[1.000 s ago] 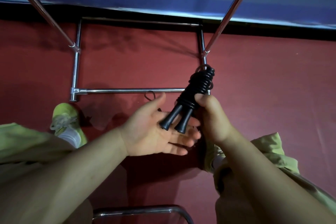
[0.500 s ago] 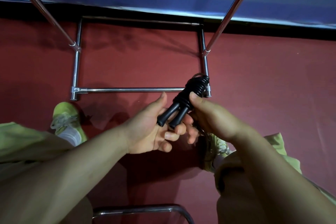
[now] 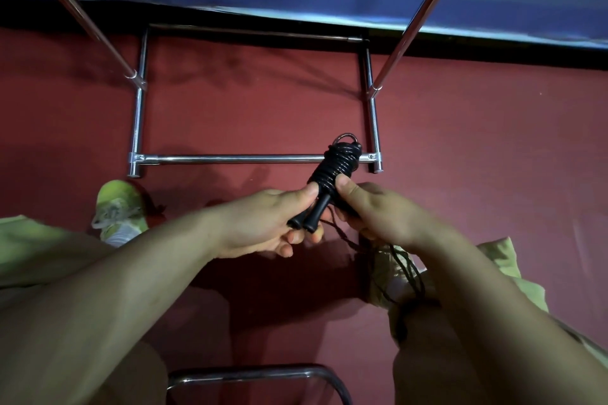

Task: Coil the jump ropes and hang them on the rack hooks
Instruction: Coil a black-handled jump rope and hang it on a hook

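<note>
rope: black jump rope (image 3: 332,174), cord wound tight round the two handles, held in the air just in front of the rack's low front bar (image 3: 230,159), near that bar's right end
left hand: left hand (image 3: 263,227) thumb on top, fingers curled under the handle ends; I read it as gripping the handles
right hand: right hand (image 3: 378,210) thumb pressed on the lower wraps, fingers curled round the bundle from the right
loose cord: a tail of cord (image 3: 404,270) runs from under the right hand down toward my right knee; not wound in yet, end hidden
loop: small loop (image 3: 345,138) sticks out of the far end of the bundle, just past the front bar
rack: chrome frame on the red floor (image 3: 263,102), two slanted uprights rising out of view; I can't see any hooks from here
step: my read is finishing the coil, securing the tail
how: I'd keep the right thumb pinning the last wrap so nothing unwinds, let the left hold the handles steady and parallel, feed the tail round under light tension, tuck the end under a wrap
risk: easing either thumb likely lets the wraps spring loose; tail could snag on my knee
next: hang by the far loop, once I find a hook above the front bar
</note>
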Demonstrator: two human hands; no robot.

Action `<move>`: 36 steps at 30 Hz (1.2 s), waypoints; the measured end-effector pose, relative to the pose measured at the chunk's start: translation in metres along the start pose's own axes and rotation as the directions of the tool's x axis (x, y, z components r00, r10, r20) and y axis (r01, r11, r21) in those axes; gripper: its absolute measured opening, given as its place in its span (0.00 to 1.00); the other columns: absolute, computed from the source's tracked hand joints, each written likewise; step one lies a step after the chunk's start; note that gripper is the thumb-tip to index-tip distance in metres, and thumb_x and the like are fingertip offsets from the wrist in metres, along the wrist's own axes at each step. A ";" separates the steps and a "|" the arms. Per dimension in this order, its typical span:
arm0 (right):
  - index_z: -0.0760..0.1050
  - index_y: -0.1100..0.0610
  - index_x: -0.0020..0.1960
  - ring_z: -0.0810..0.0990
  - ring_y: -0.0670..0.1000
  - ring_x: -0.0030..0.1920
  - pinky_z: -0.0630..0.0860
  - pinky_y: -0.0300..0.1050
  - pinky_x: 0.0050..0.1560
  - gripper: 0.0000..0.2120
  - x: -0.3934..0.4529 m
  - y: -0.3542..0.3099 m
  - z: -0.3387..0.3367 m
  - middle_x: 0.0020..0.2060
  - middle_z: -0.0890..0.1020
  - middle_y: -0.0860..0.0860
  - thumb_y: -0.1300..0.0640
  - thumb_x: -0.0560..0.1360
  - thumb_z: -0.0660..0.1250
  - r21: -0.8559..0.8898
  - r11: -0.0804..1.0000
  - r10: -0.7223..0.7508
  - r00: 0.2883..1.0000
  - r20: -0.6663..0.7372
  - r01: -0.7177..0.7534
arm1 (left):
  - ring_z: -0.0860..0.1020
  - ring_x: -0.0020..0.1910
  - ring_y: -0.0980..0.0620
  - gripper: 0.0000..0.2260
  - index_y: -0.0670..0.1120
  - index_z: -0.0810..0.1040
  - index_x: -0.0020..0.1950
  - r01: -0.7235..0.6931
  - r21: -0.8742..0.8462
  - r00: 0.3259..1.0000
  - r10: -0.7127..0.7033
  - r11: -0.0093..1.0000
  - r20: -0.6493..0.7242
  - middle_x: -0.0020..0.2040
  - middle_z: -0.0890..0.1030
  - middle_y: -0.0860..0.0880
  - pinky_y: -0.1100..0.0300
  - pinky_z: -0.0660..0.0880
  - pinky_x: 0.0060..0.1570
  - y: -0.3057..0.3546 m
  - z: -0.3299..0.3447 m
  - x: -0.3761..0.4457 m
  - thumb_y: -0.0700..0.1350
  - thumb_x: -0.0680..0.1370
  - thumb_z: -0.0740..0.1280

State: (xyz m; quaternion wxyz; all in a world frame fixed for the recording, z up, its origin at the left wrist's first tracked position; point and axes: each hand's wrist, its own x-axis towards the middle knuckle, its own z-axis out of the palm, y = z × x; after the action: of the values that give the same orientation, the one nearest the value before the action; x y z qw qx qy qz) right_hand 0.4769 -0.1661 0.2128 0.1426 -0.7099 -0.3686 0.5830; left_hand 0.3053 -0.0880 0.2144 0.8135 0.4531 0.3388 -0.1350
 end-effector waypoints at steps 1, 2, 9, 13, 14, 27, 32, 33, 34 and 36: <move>0.69 0.55 0.35 0.61 0.44 0.21 0.59 0.42 0.28 0.27 0.000 0.001 0.000 0.19 0.65 0.43 0.36 0.79 0.48 -0.001 1.000 0.008 1.000 -0.009 -0.008 | 0.66 0.33 0.56 0.25 0.45 0.75 0.56 -0.013 0.052 1.000 0.015 0.999 -0.028 0.37 0.77 0.53 0.62 0.68 0.38 0.000 0.001 0.000 0.62 0.73 0.54; 0.70 0.56 0.37 0.61 0.45 0.21 0.58 0.41 0.26 0.27 0.001 0.002 0.000 0.20 0.65 0.43 0.36 0.79 0.49 0.010 1.000 0.019 1.000 -0.011 -0.018 | 0.67 0.34 0.56 0.23 0.46 0.75 0.55 -0.022 0.111 0.998 0.029 0.994 -0.056 0.37 0.78 0.54 0.61 0.68 0.39 0.000 0.002 0.001 0.61 0.75 0.53; 0.73 0.57 0.50 0.60 0.44 0.23 0.57 0.37 0.22 0.22 -0.004 0.002 0.003 0.29 0.68 0.49 0.39 0.80 0.54 0.280 0.952 0.092 0.989 0.115 -0.121 | 0.71 0.39 0.61 0.14 0.55 0.70 0.46 0.036 0.580 0.986 0.065 0.814 -0.153 0.40 0.74 0.59 0.69 0.68 0.45 0.000 -0.002 0.001 0.57 0.81 0.47; 0.74 0.52 0.38 0.62 0.46 0.25 0.57 0.40 0.28 0.31 -0.001 0.000 0.011 0.28 0.72 0.46 0.23 0.65 0.56 0.261 0.947 0.184 0.982 0.047 -0.190 | 0.75 0.51 0.55 0.16 0.54 0.69 0.51 0.078 0.709 0.984 0.061 0.701 -0.169 0.51 0.76 0.54 0.56 0.70 0.58 -0.009 0.001 0.004 0.61 0.80 0.47; 0.74 0.51 0.36 0.63 0.46 0.25 0.57 0.41 0.29 0.30 0.000 0.000 0.013 0.28 0.73 0.46 0.24 0.67 0.56 0.242 0.949 0.205 0.979 0.003 -0.199 | 0.74 0.56 0.54 0.19 0.53 0.70 0.56 0.091 0.722 0.982 0.060 0.686 -0.180 0.55 0.76 0.52 0.52 0.69 0.61 -0.011 0.002 0.005 0.63 0.79 0.47; 0.72 0.58 0.42 0.64 0.50 0.23 0.61 0.40 0.26 0.26 -0.002 0.002 0.013 0.23 0.66 0.51 0.35 0.61 0.59 0.631 0.761 -0.122 0.989 -0.088 0.151 | 0.81 0.39 0.47 0.30 0.43 0.84 0.45 0.069 -0.460 0.968 0.052 0.885 0.246 0.41 0.83 0.44 0.51 0.78 0.49 -0.009 0.007 0.016 0.67 0.68 0.59; 0.70 0.56 0.34 0.67 0.49 0.28 0.62 0.43 0.30 0.18 -0.003 -0.005 0.008 0.25 0.72 0.52 0.43 0.70 0.54 0.450 0.868 -0.179 0.978 -0.112 0.210 | 0.72 0.23 0.56 0.22 0.46 0.81 0.37 0.078 -0.600 0.980 0.049 0.796 0.193 0.26 0.73 0.52 0.58 0.79 0.31 -0.010 0.023 0.017 0.66 0.67 0.65; 0.69 0.57 0.35 0.65 0.48 0.27 0.61 0.41 0.28 0.18 -0.002 -0.004 0.007 0.26 0.71 0.54 0.43 0.70 0.54 0.428 0.878 -0.177 0.976 -0.123 0.214 | 0.69 0.21 0.57 0.22 0.46 0.78 0.36 0.074 -0.568 0.991 0.001 0.820 0.131 0.24 0.70 0.53 0.59 0.78 0.29 -0.008 0.023 0.018 0.64 0.68 0.62; 0.69 0.57 0.36 0.64 0.47 0.26 0.59 0.42 0.27 0.18 -0.001 -0.002 0.006 0.28 0.69 0.56 0.42 0.70 0.54 0.409 0.889 -0.167 0.977 -0.132 0.207 | 0.67 0.20 0.58 0.21 0.45 0.76 0.37 0.065 -0.522 0.997 -0.030 0.851 0.076 0.23 0.68 0.53 0.60 0.78 0.28 -0.005 0.023 0.018 0.63 0.68 0.60; 0.68 0.56 0.36 0.63 0.48 0.26 0.58 0.45 0.29 0.20 0.000 0.002 0.006 0.30 0.68 0.56 0.40 0.71 0.54 0.359 0.915 -0.145 0.981 -0.131 0.183 | 0.65 0.20 0.58 0.20 0.45 0.73 0.39 0.062 -0.452 0.998 -0.059 0.890 0.020 0.23 0.67 0.53 0.60 0.77 0.28 -0.003 0.019 0.017 0.63 0.67 0.59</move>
State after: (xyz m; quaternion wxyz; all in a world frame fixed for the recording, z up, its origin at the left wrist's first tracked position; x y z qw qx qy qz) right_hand 0.4721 -0.1691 0.2093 0.3405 -0.6655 -0.3030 0.5910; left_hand 0.3246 -0.1041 0.2084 0.8929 0.2402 0.3725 -0.0792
